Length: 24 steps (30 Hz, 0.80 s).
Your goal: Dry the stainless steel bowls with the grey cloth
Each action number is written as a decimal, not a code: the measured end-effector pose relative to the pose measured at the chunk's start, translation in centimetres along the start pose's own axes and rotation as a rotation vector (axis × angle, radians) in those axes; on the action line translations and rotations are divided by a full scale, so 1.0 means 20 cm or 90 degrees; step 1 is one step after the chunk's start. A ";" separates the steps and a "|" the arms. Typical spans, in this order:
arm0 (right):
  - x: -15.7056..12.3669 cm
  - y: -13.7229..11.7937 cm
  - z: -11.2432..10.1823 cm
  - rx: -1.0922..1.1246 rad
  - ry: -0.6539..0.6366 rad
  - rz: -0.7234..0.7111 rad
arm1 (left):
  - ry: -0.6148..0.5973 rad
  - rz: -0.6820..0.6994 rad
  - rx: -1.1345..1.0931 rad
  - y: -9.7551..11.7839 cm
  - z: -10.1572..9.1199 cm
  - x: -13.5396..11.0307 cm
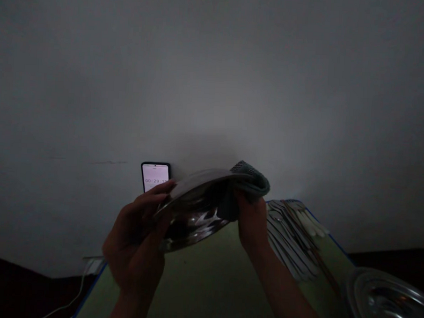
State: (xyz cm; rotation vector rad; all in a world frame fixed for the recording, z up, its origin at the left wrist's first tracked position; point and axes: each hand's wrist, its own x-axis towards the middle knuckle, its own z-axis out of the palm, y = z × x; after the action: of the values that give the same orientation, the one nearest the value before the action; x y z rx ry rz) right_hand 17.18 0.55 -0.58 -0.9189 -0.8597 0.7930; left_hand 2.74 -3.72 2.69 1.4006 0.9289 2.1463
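Note:
In dim light I hold a shiny steel plate [199, 210] tilted up in front of me, above a pale green table [206, 280]. My left hand [138, 240] grips the plate's left rim with curled fingers. My right hand [251, 221] is closed on a grey-green cloth [251, 179], pressed over the plate's right rim.
A phone [155, 176] showing a timer leans against the grey wall behind the plate. Several pieces of steel cutlery [293, 233] lie in a row on the table at the right. More steel plates [388, 298] sit at the lower right corner. A white cable [76, 293] hangs at left.

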 end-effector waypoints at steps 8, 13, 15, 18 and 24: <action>-0.02 0.07 0.03 0.068 -0.068 0.167 | 0.009 -0.104 0.147 -0.07 -0.04 0.06; 0.08 -0.02 -0.10 -0.070 -0.024 -0.061 | -0.227 -0.056 0.276 -0.04 -0.13 0.15; 0.10 -0.07 -0.13 -0.153 0.017 -0.135 | -0.316 -0.012 0.349 -0.03 -0.13 0.16; 0.08 -0.12 -0.14 -0.265 0.050 -0.204 | -0.361 0.071 0.413 -0.02 -0.12 0.14; 0.00 -0.14 -0.12 -0.263 -0.219 -0.445 | -0.480 0.072 0.578 -0.06 -0.16 0.11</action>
State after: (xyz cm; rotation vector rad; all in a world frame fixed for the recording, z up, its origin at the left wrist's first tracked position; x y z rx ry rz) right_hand 19.79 -1.41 1.18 -0.7594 -1.5739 0.1570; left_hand -1.17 -2.52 2.35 2.4509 1.5566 1.0101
